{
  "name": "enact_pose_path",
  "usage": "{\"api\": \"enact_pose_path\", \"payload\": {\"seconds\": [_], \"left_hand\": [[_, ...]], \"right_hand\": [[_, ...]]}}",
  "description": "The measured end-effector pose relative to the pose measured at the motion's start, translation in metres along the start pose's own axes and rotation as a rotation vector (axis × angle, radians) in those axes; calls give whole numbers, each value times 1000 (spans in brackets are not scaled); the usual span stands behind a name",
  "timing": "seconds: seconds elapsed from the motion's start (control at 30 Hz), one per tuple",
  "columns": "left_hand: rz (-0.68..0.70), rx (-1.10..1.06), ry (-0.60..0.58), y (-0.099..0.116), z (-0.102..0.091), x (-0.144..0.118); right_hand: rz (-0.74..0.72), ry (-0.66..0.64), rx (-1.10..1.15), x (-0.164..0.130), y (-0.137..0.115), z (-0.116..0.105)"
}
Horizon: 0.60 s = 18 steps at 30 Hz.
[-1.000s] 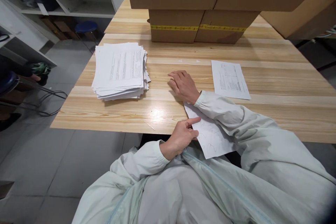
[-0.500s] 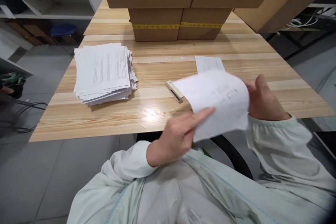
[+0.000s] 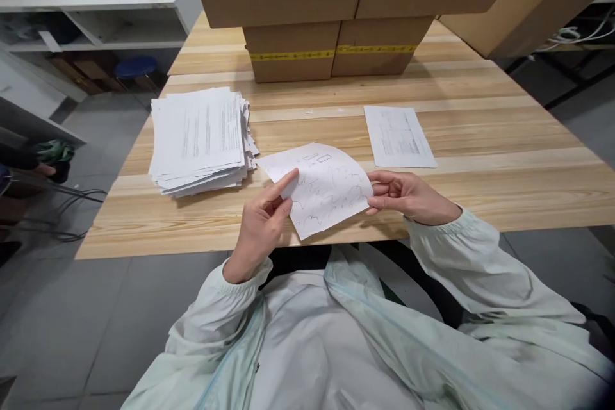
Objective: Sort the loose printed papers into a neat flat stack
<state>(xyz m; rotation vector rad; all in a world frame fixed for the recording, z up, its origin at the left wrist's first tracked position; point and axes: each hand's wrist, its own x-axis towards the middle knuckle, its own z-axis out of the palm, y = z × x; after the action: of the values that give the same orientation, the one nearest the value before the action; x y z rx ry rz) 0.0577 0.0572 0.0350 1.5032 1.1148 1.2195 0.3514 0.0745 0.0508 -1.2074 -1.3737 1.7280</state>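
White scribbled paper sheet [image 3: 323, 189] bowed above wooden table [image 3: 504, 186] near edge; left hand [image 3: 262, 224], right hand [image 3: 408, 197] pinch opposite sides.

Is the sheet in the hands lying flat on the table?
No, the sheet is curved and lifted, pinched between the left hand and right hand above the table.

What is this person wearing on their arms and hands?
Both hands are bare: no gloves, rings or watch show on the left hand or the right hand. The arms are covered by long, loose sleeves of a pale mint-green coat, thin and slightly shiny, gathered into elastic cuffs at the left cuff and the right cuff. The coat hangs open at the front.
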Motion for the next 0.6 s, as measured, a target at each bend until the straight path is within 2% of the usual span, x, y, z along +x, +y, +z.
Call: {"api": "enact_pose_path", "payload": {"seconds": [0.1, 0.17, 0.27, 0.33, 0.43, 0.47, 0.5, 0.53, 0.6], "left_hand": [[-26, -47, -32, -2, 0, 2], [-33, -44, -63, -1, 3, 4], [-43, -51, -110, 1, 13, 8], [-51, -100, -117, 4, 19, 12], [-63, -138, -99, 5, 23, 15], [-71, -126, -88, 5, 22, 15], [-90, -107, -77, 4, 19, 14], [-121, -93, -66, 2, 16, 12], [-210, -79, -40, -3, 9, 7]], "right_hand": [[12, -28, 6, -1, 7, 0], [-8, 30, -6, -1, 13, 8], [-95, 256, -122, -2, 18, 18], [-248, 540, -320, -2, 9, 10], [-699, 1054, -532, 0, -19, -35], [-861, 1153, -521, 3, -27, -57], [-971, 1165, -498, 8, -34, -80], [-987, 1125, -482, 13, -37, -103], [-812, 1123, -412, 28, -30, -139]]}}
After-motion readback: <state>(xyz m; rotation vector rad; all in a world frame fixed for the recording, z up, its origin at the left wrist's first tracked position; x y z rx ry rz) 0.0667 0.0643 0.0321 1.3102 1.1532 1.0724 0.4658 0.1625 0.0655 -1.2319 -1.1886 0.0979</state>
